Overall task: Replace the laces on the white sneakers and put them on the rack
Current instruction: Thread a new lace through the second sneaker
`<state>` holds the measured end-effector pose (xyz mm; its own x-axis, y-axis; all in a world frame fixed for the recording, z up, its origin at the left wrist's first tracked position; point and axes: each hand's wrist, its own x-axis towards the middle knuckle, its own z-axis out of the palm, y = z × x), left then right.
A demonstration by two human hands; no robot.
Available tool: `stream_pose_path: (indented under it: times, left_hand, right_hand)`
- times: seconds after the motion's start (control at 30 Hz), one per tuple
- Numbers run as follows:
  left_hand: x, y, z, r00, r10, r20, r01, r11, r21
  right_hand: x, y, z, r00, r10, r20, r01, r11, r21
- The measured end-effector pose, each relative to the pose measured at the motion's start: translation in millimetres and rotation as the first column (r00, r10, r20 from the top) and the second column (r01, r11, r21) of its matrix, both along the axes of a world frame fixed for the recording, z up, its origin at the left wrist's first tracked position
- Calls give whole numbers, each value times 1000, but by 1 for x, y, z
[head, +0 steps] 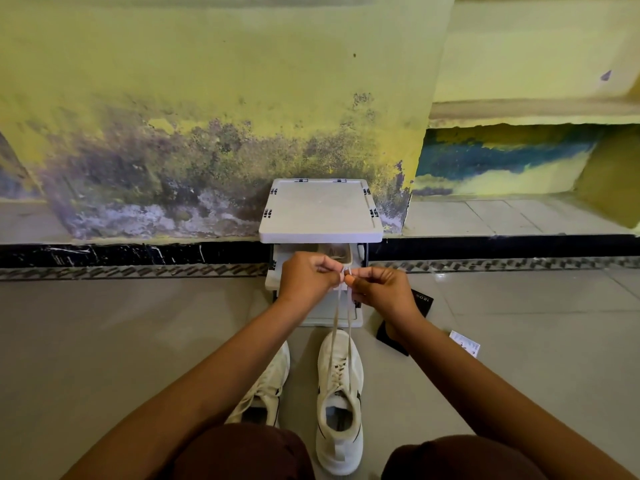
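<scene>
A: Pinching is shown at centre: the two ends of the lace (341,320) are held up by the left hand (306,280) and the right hand (384,294), fingers curled round them, fingertips almost touching

B: Where is the lace anchored?

A: Both strands are led down to the right sneaker (341,403), which is stood on the tiled floor (104,341) between the knees, toe toward the rack (320,211). The left sneaker (263,393) is set just beside it, partly hidden by the left forearm

B: And the rack?

A: It is placed against the stained wall (207,98); a black card (403,323) is seen under the right wrist
</scene>
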<state>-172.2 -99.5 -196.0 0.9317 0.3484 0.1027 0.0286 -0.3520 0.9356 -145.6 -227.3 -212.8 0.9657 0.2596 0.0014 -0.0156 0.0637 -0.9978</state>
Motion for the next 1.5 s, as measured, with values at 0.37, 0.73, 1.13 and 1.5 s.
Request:
stream_pose_path:
  times: [0.37, 0.73, 1.13, 1.5]
  left_hand:
    - [3, 9, -30, 988, -115, -101, 83, 957, -279]
    - [7, 3, -68, 967, -134, -215, 47, 928, -369]
    - [5, 7, -77, 970, -128, -206, 15, 879, -477]
    - [6, 4, -82, 967, -43, -249, -60, 919, -390]
  right_hand:
    - [4, -2, -32, 996, 75, -41, -75, 997, -1]
    - [10, -7, -62, 983, 70, -170, -79, 996, -46]
    - [6, 1, -67, 917, 74, -391, -57, 997, 57]
    - [3, -3, -72, 920, 132, -368, -177, 980, -90]
